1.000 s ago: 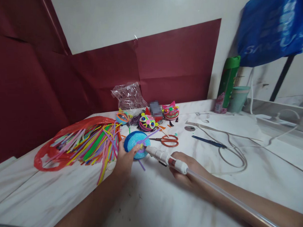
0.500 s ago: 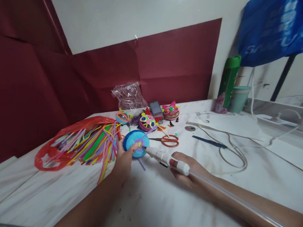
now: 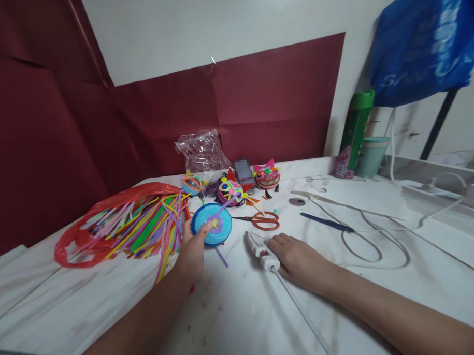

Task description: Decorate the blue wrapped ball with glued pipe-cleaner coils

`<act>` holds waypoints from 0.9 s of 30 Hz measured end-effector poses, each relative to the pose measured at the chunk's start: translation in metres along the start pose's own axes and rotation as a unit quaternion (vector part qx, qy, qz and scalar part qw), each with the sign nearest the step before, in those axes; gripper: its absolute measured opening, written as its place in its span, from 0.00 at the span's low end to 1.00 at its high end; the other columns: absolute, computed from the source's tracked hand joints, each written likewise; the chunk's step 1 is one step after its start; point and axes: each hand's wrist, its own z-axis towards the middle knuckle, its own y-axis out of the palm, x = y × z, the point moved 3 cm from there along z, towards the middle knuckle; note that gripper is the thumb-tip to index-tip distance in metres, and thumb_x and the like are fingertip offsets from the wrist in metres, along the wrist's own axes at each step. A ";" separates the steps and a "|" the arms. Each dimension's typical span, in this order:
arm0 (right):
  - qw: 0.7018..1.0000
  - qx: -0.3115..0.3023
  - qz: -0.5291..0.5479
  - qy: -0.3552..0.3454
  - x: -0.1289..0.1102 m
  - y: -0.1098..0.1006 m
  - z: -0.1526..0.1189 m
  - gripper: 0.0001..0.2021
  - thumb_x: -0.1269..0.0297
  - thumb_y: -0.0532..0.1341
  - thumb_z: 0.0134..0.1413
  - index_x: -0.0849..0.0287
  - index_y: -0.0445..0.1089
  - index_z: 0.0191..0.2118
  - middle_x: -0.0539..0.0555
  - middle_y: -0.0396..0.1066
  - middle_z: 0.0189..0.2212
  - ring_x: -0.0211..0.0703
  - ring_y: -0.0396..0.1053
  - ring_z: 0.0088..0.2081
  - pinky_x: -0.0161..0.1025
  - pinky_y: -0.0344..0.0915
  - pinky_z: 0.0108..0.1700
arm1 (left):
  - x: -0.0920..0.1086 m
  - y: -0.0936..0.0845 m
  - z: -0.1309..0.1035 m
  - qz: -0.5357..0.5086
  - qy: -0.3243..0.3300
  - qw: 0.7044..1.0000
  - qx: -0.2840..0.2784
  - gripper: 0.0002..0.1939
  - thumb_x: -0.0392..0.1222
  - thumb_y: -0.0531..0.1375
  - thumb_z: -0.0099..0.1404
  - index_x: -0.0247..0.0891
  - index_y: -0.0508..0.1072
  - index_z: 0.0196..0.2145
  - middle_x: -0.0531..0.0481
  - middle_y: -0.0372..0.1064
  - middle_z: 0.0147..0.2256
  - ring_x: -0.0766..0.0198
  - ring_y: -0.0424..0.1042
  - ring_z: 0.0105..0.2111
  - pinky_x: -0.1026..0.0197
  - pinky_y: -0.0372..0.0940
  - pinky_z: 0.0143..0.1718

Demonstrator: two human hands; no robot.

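The white glue gun (image 3: pixel 261 250) has just swung away from the blue disc (image 3: pixel 219 235) and down toward the desk (image 3: pixel 234 312), leaving the disc's centre clear of the nozzle. The right hand (image 3: pixel 296 254) is beside the gun, fingers curled; whether it grips is hidden. Left of the gun, the left hand (image 3: pixel 193 251) pinches the disc's edge, thumb on its face: pale blue rings, darker rim, yellow centre, purple strip (image 3: pixel 228 203) pointing up and right
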 end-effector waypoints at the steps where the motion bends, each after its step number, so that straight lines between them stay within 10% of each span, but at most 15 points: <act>1: 1.000 -0.007 0.006 -0.003 0.001 -0.001 0.000 0.05 0.68 0.54 0.53 0.62 0.66 0.34 0.59 0.68 0.31 0.49 0.65 0.35 0.43 0.63 0.38 | -0.002 0.000 0.000 0.001 0.001 1.000 -0.004 0.25 0.46 0.64 0.51 0.41 0.65 0.47 0.48 0.71 0.38 0.61 0.72 0.36 0.56 0.67 0.41; 6: 0.995 -0.023 0.078 -0.053 0.007 -0.017 -0.003 0.14 0.70 0.61 0.42 0.59 0.67 0.39 0.57 0.69 0.38 0.48 0.66 0.41 0.42 0.63 0.42 | 0.005 0.004 -0.008 0.003 0.004 1.000 -0.016 0.28 0.46 0.65 0.50 0.43 0.64 0.48 0.50 0.70 0.38 0.61 0.71 0.37 0.59 0.66 0.41; 16: 0.958 0.261 0.004 -0.116 -0.041 -0.062 0.047 0.10 0.71 0.53 0.57 0.60 0.64 0.44 0.62 0.67 0.47 0.52 0.59 0.52 0.53 0.57 0.51 | 0.011 0.003 -0.011 0.051 0.030 0.998 -0.020 0.33 0.45 0.65 0.48 0.45 0.61 0.51 0.50 0.67 0.42 0.61 0.69 0.39 0.59 0.64 0.41; 27: 0.934 0.222 0.270 0.071 -0.047 -0.015 0.062 0.04 0.67 0.54 0.55 0.59 0.64 0.31 0.51 0.69 0.25 0.38 0.65 0.25 0.34 0.61 0.29 | 0.014 0.000 -0.011 0.070 0.060 0.996 -0.015 0.34 0.45 0.66 0.48 0.43 0.60 0.51 0.46 0.64 0.45 0.57 0.68 0.42 0.57 0.64 0.42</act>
